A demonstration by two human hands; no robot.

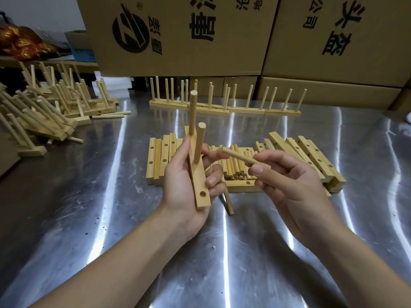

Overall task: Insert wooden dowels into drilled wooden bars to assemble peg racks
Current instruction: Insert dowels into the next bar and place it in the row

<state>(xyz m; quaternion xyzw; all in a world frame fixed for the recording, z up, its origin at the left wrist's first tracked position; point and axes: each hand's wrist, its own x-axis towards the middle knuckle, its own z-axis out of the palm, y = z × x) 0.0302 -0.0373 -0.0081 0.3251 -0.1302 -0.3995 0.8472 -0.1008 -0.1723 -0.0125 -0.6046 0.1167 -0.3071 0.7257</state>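
My left hand [184,181] grips a drilled wooden bar [200,185] held lengthwise above the steel table. Two dowels stand in the bar, a far one [192,112] and a nearer one [199,143]. One empty hole [202,194] shows at the bar's near end. My right hand [287,174] pinches a loose dowel [242,157] between thumb and fingers, its free end pointing left toward the bar. Behind my hands lie a pile of loose dowels [233,167] and rows of drilled bars [160,158] on both sides.
Finished peg racks [222,105] stand in a row at the back. A heap of racks [44,107] lies at the left. Cardboard boxes [178,34] wall off the rear. One stray dowel [229,203] lies on the steel table [111,218] under my left hand.
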